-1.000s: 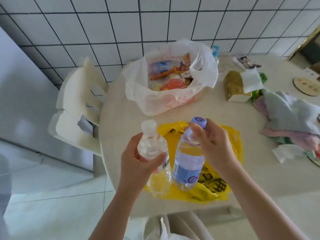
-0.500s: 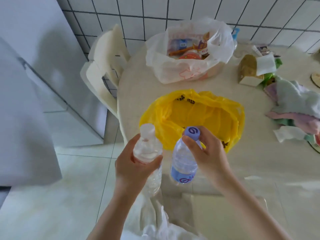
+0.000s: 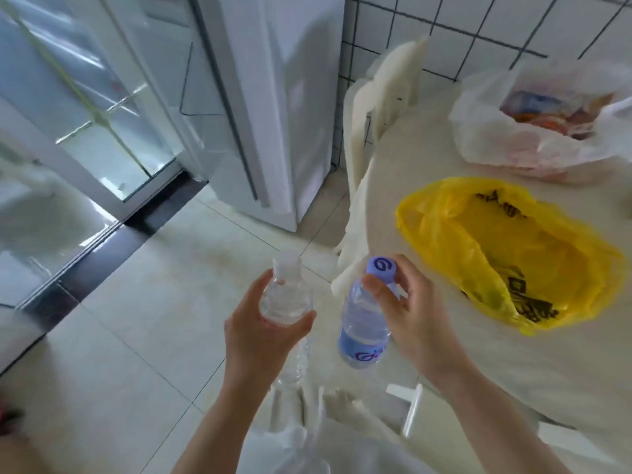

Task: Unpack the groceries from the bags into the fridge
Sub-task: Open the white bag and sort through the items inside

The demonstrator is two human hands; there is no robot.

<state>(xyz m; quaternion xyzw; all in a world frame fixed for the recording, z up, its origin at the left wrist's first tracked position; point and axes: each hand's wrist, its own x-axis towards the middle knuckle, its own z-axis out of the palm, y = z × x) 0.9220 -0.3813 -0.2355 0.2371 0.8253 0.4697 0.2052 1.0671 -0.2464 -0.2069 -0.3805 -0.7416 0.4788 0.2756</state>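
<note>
Two water bottles are off the desk and in hand: the left hand (image 3: 265,331) has its grip wrapped round the shoulder of a clear bottle (image 3: 286,295) with a white cap, while the right hand (image 3: 415,314) pinches a blue-labelled bottle (image 3: 364,325) just under its purple cap, fingers curled on the neck. Both hang over the tiled floor (image 3: 136,336), clear of the desk (image 3: 513,371) edge. That fingertip hold looks the weaker one; a full bottle swinging from its neck could slip and drop to the tiles during the turn. Beside the hands, the yellow bag (image 3: 506,254) lies slack and open on the desk; whether it is emptied cannot be told. Beyond it, the white bag (image 3: 533,131) holds more packets. Farther off stands the white fridge (image 3: 273,114), door apparently shut, with neither hand free to pull it.
</note>
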